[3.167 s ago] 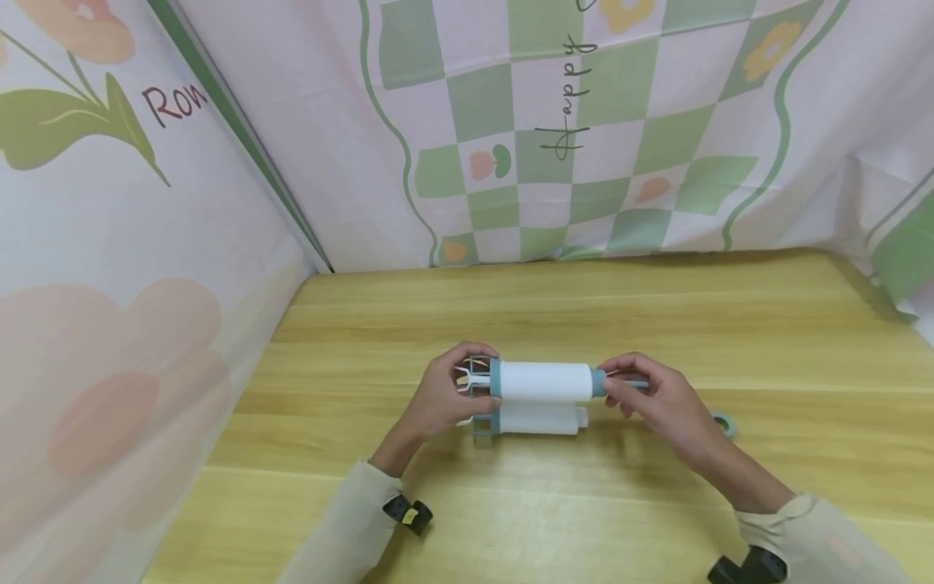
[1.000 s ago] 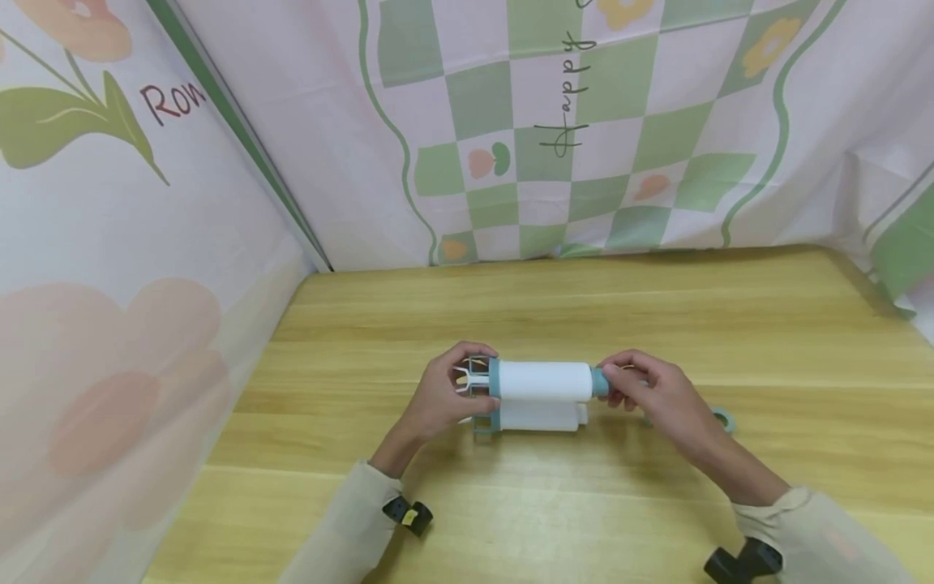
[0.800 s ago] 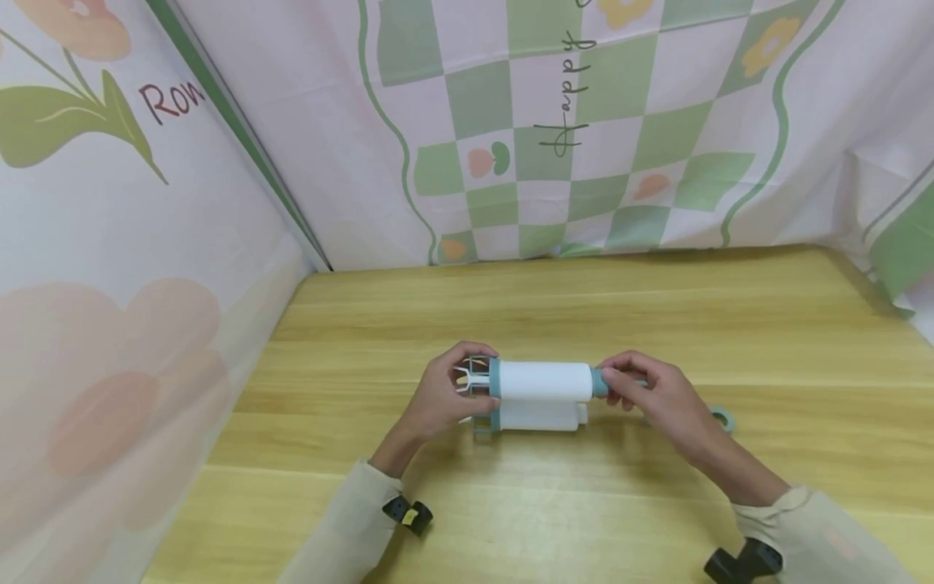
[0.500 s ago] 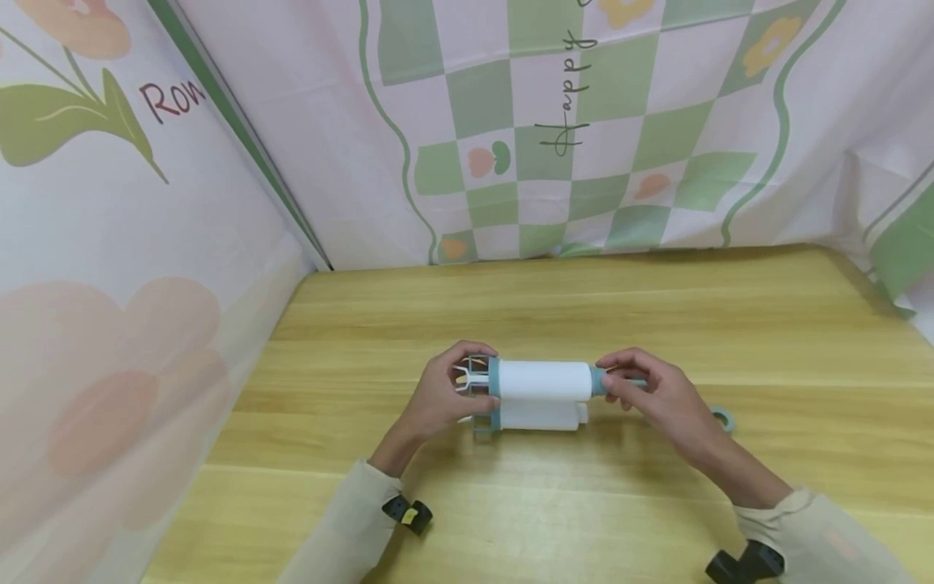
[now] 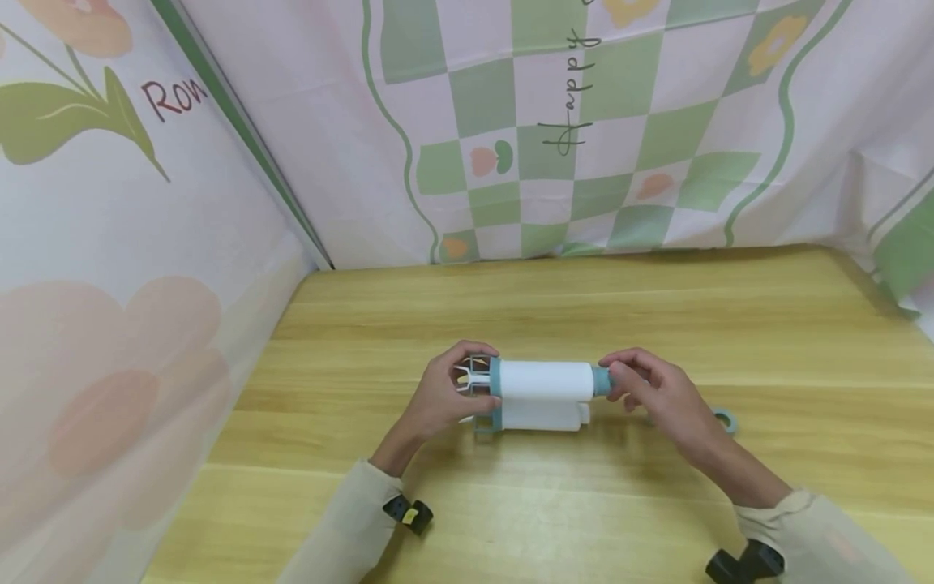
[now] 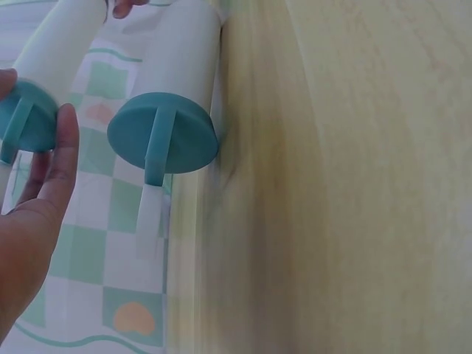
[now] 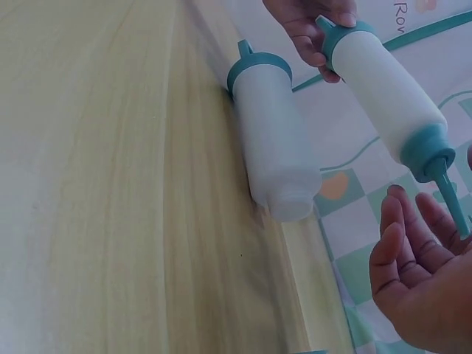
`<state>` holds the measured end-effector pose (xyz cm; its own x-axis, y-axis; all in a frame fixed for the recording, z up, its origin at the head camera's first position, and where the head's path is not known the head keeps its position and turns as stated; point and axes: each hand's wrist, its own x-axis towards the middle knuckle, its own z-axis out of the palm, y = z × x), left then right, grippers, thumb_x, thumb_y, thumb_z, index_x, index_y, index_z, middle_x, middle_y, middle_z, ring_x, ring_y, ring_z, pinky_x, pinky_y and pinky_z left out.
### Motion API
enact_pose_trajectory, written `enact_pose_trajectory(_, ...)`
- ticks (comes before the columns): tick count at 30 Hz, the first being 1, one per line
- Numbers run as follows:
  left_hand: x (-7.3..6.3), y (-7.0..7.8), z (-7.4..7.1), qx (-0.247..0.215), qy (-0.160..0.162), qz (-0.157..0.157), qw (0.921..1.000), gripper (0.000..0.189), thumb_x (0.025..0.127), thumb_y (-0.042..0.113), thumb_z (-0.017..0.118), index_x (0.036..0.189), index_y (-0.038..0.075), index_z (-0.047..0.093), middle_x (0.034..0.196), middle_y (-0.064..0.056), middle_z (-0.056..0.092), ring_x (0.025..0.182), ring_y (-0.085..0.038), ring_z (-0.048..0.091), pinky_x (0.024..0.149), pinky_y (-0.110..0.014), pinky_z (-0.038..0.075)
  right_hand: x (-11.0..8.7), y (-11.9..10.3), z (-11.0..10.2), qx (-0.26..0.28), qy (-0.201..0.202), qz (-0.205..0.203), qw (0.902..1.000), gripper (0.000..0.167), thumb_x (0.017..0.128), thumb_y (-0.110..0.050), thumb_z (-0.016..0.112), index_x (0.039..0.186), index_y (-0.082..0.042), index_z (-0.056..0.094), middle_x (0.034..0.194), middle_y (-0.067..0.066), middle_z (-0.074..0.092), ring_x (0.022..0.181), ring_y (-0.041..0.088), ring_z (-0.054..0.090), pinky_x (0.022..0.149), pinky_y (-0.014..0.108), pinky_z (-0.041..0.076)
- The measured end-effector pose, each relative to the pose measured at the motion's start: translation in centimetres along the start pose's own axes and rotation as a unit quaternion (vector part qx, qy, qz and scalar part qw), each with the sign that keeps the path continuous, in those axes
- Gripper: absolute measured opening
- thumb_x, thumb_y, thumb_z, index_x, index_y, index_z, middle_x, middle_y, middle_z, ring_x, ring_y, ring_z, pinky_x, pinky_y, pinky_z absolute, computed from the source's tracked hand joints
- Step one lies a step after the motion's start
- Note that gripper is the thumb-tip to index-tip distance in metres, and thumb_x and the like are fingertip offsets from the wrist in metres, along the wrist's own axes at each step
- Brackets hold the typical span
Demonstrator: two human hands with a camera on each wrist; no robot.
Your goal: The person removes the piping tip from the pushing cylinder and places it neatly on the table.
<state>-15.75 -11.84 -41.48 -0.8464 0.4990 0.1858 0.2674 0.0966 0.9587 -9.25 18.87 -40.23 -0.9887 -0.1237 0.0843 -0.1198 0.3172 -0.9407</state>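
My left hand (image 5: 432, 399) grips the teal end collar (image 6: 28, 118) of a white squeeze bottle (image 5: 547, 380), held on its side. At its right end is a teal screw cap (image 7: 428, 151) with a long thin nozzle (image 7: 450, 195). My right hand (image 5: 667, 401) is at that cap; in the right wrist view its fingers (image 7: 413, 254) are loosely bent and spread beside the nozzle, apart from it. Another white bottle (image 7: 273, 140) with a matching teal collar lies on the table, just nearer to me. Its narrow white neck (image 5: 584, 414) has no cap on.
A teal ring (image 5: 725, 421) lies on the wooden table (image 5: 511, 519), partly behind my right wrist. Printed cloth hangs behind the table (image 5: 547, 195) and along its left side (image 5: 146, 243).
My right thumb and fingers have shifted at the screw cap, from pinching it to loosened around the nozzle. The left hand and both bottles stay almost where they were.
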Motion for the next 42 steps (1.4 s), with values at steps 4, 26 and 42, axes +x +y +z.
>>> enact_pose_trajectory(4,0.02,0.05,-0.03,-0.001,-0.001,-0.001,1.0000,0.051,0.077,0.002,0.079,0.125,0.009,0.061,0.117,-0.009,0.059,0.093,-0.027,0.059,0.076,-0.038,0.056,0.16,-0.28,-0.06,-0.007,0.002,0.012,0.9999,0.039,0.108,-0.029,0.047,0.126,0.004,0.057,0.099,0.010,0.067,0.084,0.022,0.063,0.071,0.031,0.053)
enact_pose_trajectory(26,-0.06,0.13,-0.01,0.001,0.001,-0.002,1.0000,0.051,0.077,0.002,0.079,0.124,0.009,0.061,0.116,-0.010,0.059,0.094,-0.026,0.058,0.077,-0.037,0.056,0.08,-0.03,0.28,0.004,-0.001,0.000,1.0000,0.031,0.104,-0.020,0.056,0.122,0.004,0.058,0.101,0.009,0.066,0.086,0.018,0.063,0.071,0.029,0.053)
enact_pose_trajectory(42,-0.03,-0.06,0.04,-0.014,0.003,0.017,0.9998,0.050,0.076,0.000,0.078,0.123,0.006,0.061,0.114,-0.010,0.059,0.094,-0.025,0.058,0.076,-0.034,0.056,-0.13,0.40,0.06,0.063,-0.022,-0.045,0.9968,0.030,0.099,-0.005,0.062,0.127,0.003,0.055,0.114,0.010,0.062,0.096,0.030,0.066,0.080,0.033,0.058)
